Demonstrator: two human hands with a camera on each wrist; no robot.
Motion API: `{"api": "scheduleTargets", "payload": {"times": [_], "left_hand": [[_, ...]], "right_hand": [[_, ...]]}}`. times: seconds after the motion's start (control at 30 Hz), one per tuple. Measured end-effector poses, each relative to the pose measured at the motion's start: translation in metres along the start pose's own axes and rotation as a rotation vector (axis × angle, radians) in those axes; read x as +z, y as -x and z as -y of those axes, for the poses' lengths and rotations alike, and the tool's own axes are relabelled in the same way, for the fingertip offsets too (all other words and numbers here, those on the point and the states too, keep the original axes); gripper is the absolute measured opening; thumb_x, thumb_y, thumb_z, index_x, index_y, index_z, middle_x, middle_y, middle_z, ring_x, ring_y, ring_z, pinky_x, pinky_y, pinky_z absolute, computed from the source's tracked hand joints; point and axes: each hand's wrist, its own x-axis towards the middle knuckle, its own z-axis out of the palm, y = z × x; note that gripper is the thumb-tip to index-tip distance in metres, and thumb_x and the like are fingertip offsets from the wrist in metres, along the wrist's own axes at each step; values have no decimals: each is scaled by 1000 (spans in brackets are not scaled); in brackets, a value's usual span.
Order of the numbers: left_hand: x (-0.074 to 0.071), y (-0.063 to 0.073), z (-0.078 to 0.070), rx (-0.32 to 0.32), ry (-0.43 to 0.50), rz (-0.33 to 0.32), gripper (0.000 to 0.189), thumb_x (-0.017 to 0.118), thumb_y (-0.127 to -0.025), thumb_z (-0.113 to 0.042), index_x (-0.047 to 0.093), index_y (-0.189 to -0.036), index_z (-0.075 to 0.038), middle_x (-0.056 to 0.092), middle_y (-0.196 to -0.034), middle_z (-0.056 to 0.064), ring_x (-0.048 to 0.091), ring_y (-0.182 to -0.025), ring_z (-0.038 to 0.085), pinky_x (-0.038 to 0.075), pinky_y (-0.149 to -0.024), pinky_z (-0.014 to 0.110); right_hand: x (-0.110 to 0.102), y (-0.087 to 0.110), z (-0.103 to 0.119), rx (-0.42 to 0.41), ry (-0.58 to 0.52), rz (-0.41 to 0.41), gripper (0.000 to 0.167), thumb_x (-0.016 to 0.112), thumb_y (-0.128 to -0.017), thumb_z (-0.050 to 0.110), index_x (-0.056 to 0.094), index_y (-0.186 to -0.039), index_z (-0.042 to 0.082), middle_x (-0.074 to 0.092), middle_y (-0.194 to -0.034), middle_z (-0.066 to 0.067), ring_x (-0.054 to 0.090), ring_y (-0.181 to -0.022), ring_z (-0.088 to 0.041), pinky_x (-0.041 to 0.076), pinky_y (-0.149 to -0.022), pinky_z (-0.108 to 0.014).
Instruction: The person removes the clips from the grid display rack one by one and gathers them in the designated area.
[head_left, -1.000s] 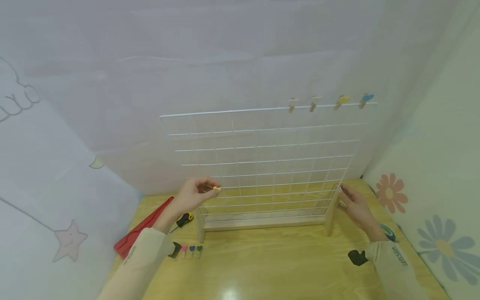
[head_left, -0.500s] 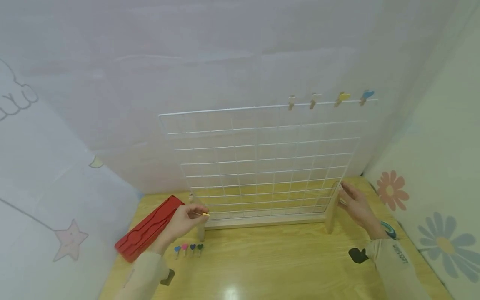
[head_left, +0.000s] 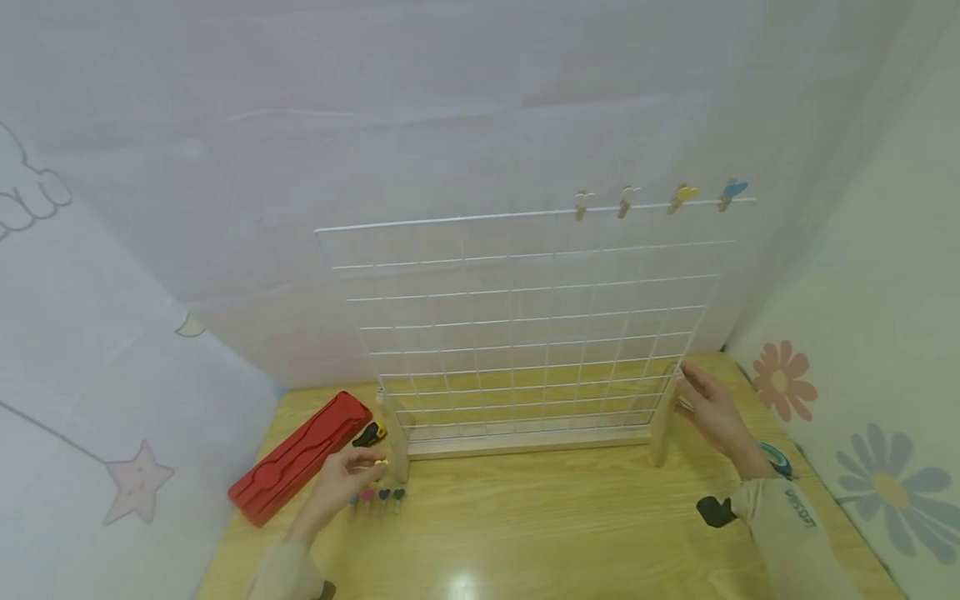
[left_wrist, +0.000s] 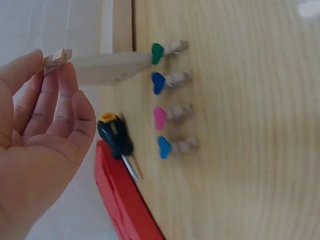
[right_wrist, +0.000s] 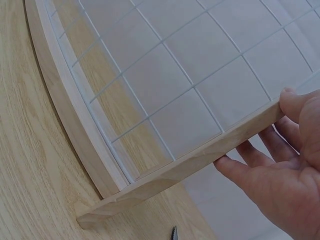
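while the left hand (head_left: 341,482) pinches a small wooden clip with a yellow head (head_left: 381,462) between thumb and fingertips, it hangs low over the table just beside the wire grid's left wooden foot (head_left: 397,454). right below lie four heart-headed clips (head_left: 377,497), blue, pink, blue, green, in a row. the right hand (head_left: 712,414) grasps the right wooden foot (head_left: 662,429), thumb on top, fingers behind. dark lettering on the right sleeve (head_left: 795,533) is too small to read. a black-and-yellow screwdriver (left_wrist: 116,137) lies against a red case (head_left: 302,456). four more clips (head_left: 655,198) sit on the white wire grid's (head_left: 525,325) top edge. the light wooden table (head_left: 555,533) stands among pale walls with flower and star drawings.
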Motion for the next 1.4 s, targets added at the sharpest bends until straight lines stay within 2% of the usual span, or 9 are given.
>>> {"api": "scheduleTargets", "payload": {"times": [0.07, 0.17, 0.37, 0.67, 0.87, 1.1, 1.27, 1.4], "left_hand": [[-3, 2, 9, -48, 9, -38, 31, 70, -88, -15, 65, -112, 5, 67, -103, 15, 67, -91, 26, 56, -74, 37], [-8, 6, 23, -100, -33, -99, 31, 71, -88, -17, 66, -112, 2, 68, -105, 11, 65, -92, 17, 55, -76, 38], [-18, 13, 42, -176, -55, -148, 36, 70, -89, -21, 64, -116, 2, 68, -105, 10, 63, -88, 17, 55, -76, 38], [-32, 24, 64, -269, -113, -220, 38, 71, -88, -27, 62, -110, 3, 68, -99, 8, 61, -85, 14, 52, -71, 31], [-38, 25, 78, -252, -165, -260, 39, 70, -88, -25, 64, -109, 7, 70, -95, 11, 61, -79, 10, 51, -65, 24], [-39, 23, 91, -261, -189, -287, 33, 70, -86, -18, 66, -105, 8, 69, -87, 9, 59, -71, 10, 50, -59, 24], [-39, 22, 98, -243, -279, -290, 30, 72, -83, -20, 68, -100, 5, 69, -86, 9, 59, -72, 12, 47, -61, 25], [-37, 20, 99, -228, -351, -294, 32, 74, -82, -24, 70, -98, 3, 70, -89, 11, 61, -76, 16, 47, -65, 28]], "right_hand": [[0, 0, 0, 1, -8, 0, 72, 37, -103, 36, 1, -150, -5, 4, -154, -31, 16, -136, -48, 46, -93, -21], [0, 0, 1, -1, -15, 2, 73, 38, -103, 36, 0, -150, -6, 2, -154, -31, 14, -137, -49, 45, -93, -20], [0, 0, 1, -6, -9, -3, 72, 37, -104, 36, 1, -150, -6, 4, -153, -32, 14, -138, -48, 46, -91, -19], [1, 3, 1, 8, 1, -2, 70, 37, -104, 34, 2, -150, -5, 6, -154, -31, 16, -137, -48, 42, -98, -34], [0, 3, 0, 12, 14, -2, 70, 36, -104, 35, 1, -151, -4, 6, -154, -30, 16, -137, -48, 44, -97, -31], [0, 3, -1, -2, 21, -1, 70, 36, -104, 34, 1, -150, -4, 3, -154, -31, 14, -137, -50, 45, -96, -29], [0, 3, -1, -5, 14, -3, 69, 36, -104, 34, 1, -150, -4, 5, -154, -31, 15, -137, -50, 46, -94, -25], [0, 2, 1, -5, 14, -3, 69, 36, -104, 34, 2, -151, -4, 4, -154, -30, 15, -137, -50, 44, -96, -30]]}}
